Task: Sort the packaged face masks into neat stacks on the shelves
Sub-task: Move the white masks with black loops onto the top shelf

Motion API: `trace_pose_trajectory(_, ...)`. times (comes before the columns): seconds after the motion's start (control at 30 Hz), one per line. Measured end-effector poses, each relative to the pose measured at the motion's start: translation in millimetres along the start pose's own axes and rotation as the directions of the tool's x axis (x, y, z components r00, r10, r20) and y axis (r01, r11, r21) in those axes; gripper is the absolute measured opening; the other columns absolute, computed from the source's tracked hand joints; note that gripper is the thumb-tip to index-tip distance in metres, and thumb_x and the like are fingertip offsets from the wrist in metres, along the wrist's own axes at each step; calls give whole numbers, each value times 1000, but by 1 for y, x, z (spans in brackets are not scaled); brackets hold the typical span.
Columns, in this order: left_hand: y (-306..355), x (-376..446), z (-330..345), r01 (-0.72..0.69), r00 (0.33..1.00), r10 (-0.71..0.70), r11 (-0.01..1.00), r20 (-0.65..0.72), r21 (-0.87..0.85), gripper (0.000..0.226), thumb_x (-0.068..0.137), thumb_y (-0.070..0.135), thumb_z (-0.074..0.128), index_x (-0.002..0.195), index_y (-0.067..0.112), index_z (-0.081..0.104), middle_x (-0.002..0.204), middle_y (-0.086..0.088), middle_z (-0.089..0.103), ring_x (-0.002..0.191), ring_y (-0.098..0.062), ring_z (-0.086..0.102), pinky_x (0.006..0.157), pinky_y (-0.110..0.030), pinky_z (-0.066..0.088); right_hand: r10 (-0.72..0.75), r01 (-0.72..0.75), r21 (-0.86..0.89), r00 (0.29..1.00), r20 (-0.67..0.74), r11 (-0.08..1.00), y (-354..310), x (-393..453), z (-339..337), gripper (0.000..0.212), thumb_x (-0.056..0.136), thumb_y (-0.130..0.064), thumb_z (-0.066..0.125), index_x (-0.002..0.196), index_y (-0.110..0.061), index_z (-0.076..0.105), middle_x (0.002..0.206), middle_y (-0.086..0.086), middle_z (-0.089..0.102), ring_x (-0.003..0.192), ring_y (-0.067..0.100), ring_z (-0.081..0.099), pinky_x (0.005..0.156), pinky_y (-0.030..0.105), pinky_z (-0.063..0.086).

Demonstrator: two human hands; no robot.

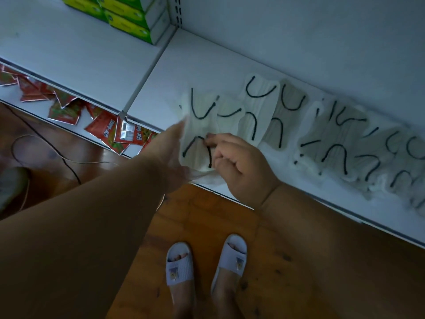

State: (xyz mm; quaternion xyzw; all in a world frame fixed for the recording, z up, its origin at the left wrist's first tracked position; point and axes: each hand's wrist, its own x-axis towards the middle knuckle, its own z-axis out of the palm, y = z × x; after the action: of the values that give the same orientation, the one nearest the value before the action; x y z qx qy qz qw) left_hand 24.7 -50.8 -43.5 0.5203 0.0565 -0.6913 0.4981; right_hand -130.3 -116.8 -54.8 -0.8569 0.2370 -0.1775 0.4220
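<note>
Several packaged face masks, pale with black ear loops in clear wrappers, lie in a loose overlapping row along the white shelf [230, 56]. The leftmost mask pack [197, 125] is lifted at the shelf's front. My left hand [171, 146] grips its left edge, blurred by motion. My right hand [239, 164] pinches its lower right side, fingers curled on the wrapper. More mask packs [259, 107] lie just right of it, and a denser pile of masks [349, 143] spreads toward the right edge.
Green and white boxes [128, 17] stand stacked on the neighbouring shelf at top left. Red sachets [105, 130] lie scattered on the lower shelf at left. Cables [57, 155] cross the wooden floor. My slippered feet [207, 263] stand just before the shelf edge.
</note>
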Motion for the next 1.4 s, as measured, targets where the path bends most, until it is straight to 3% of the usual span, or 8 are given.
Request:
trace_pose_trajectory(0.07,-8,2,4,20,980,-6,998,-199,67,49,92,32,64,130,2,59,114,-16,69,98,-34,68,71,-43,60,120,-115,61,989,-90,991,-1,2,-3,27,95,-17,50,75,-2,61,98,14,66,101,23,62,87,35,52)
trace_pose_trajectory(0.23,-13,3,17,20,962,18,990,-271,137,45,86,29,74,124,8,61,120,-14,67,103,-29,66,70,-35,62,458,-478,-5,843,-281,878,3,12,-10,43,84,-34,76,117,-15,56,122,-3,49,97,4,47,78,4,36)
trace_pose_trajectory(0.43,-14,-13,30,-93,958,181,930,-222,355,33,96,0,55,128,9,56,106,0,61,66,0,55,55,-10,44,877,-636,731,468,111,247,15,13,-26,36,81,-16,80,111,-7,62,109,12,72,97,27,70,87,45,58)
trace_pose_trajectory(0.6,-17,-21,36,-116,947,251,849,-200,515,18,90,2,63,96,19,68,90,-10,73,88,-33,71,81,-48,60,805,-556,828,523,282,71,19,-6,-39,46,76,-17,81,117,-3,65,108,14,72,100,29,70,95,51,54)
trace_pose_trajectory(0.8,-22,-43,38,-14,970,82,958,-227,285,25,91,27,69,110,10,66,88,-11,74,68,-24,72,62,-33,59,844,-562,820,487,223,108,9,-21,-45,59,82,-8,77,136,-7,53,122,8,67,117,20,61,109,39,42)
trace_pose_trajectory(0.93,-30,-45,38,-40,973,132,906,-190,422,25,92,11,65,116,7,62,90,-14,70,77,-29,70,70,-42,60,855,-529,836,493,161,147,0,-38,-58,35,94,-6,63,125,-20,55,82,-8,57,72,1,61,65,18,53)
trace_pose_trajectory(1.17,-49,-89,65,-33,986,100,898,-131,439,20,90,16,70,110,18,66,96,-10,74,87,-31,72,75,-45,61,849,-476,870,506,152,127,-37,-92,-67,27,89,-4,67,114,-12,70,110,12,74,104,31,70,90,54,55)
trace_pose_trajectory(1.4,-81,-170,93,-53,984,140,819,-109,571,25,89,9,68,94,33,64,98,-6,75,95,-35,71,86,-55,58,859,-418,900,499,114,123,-117,-170,-98,34,92,-3,62,125,-11,63,118,11,71,109,30,67,92,48,53)
